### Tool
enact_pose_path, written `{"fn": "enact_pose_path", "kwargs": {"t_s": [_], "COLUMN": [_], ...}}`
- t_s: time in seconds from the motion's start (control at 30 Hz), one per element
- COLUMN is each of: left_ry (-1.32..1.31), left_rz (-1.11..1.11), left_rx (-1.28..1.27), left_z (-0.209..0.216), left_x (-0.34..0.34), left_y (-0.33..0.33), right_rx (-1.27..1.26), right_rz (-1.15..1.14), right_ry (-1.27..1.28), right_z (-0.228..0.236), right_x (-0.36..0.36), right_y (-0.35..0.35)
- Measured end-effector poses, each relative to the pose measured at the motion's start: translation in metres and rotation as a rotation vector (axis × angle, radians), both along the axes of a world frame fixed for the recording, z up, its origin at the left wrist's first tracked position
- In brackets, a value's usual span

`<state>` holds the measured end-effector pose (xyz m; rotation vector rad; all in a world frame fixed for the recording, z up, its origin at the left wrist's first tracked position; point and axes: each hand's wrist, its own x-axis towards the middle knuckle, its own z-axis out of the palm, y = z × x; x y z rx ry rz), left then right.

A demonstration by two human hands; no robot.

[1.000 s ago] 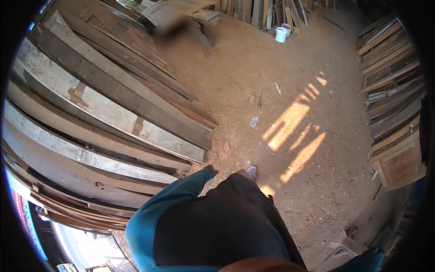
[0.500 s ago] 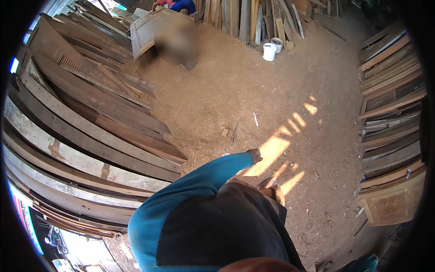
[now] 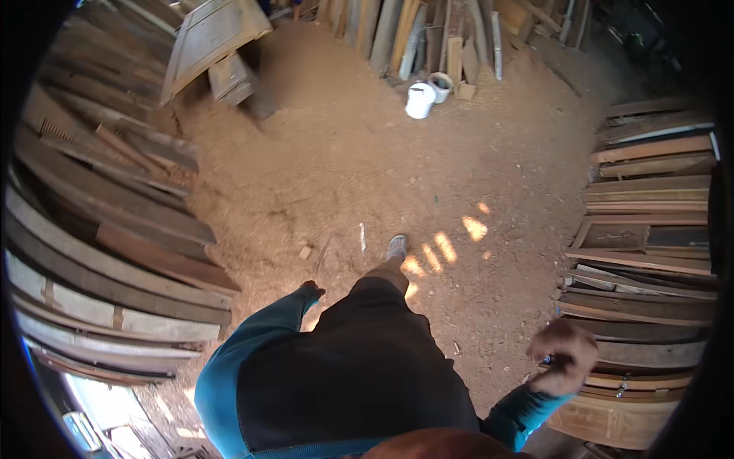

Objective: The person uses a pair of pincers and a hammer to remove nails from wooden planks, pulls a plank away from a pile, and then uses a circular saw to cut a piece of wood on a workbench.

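Observation:
My left hand (image 3: 312,290) hangs low at the end of a teal sleeve, over the dusty floor. Only a small part of it shows, and its fingers are too unclear to read. At the lower right, my right hand (image 3: 566,356) is raised beside the stacked boards and door panels (image 3: 642,310). It is somewhat blurred, with fingers curled and a gap between them and the thumb; I see nothing in it. Whether it touches the stack, I cannot tell. One foot (image 3: 397,246) is stretched forward on the ground.
Long planks (image 3: 115,237) are stacked along the left side. A wooden panel (image 3: 218,38) rests on a support at the far left. White buckets (image 3: 420,101) stand before upright boards (image 3: 451,46) at the back. A small wood block (image 3: 306,252) lies on the sawdust-covered floor (image 3: 489,153).
The view has shifted forward and to the right. My right hand has come into sight at the lower right, and one foot now shows ahead. The left hand sits lower and farther left in the picture.

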<state>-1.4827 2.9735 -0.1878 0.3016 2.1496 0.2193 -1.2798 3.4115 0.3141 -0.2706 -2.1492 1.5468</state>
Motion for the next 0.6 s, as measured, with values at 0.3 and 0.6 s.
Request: {"fn": "enact_pose_path", "kwargs": {"t_s": [0.3, 0.6], "left_ry": [0.129, 0.095], "left_rz": [-0.06, -0.328], "left_rx": [0.553, 0.456], "left_z": [0.055, 0.05], "left_x": [-0.244, -0.375], "left_y": [0.507, 0.776], "right_rx": [0.006, -0.397], "right_rz": [-0.55, -0.604], "right_ry": [-1.309, -1.312], "right_z": [-0.39, -0.489], "right_x": [0.049, -0.039], "right_y": [0.171, 0.337]}}
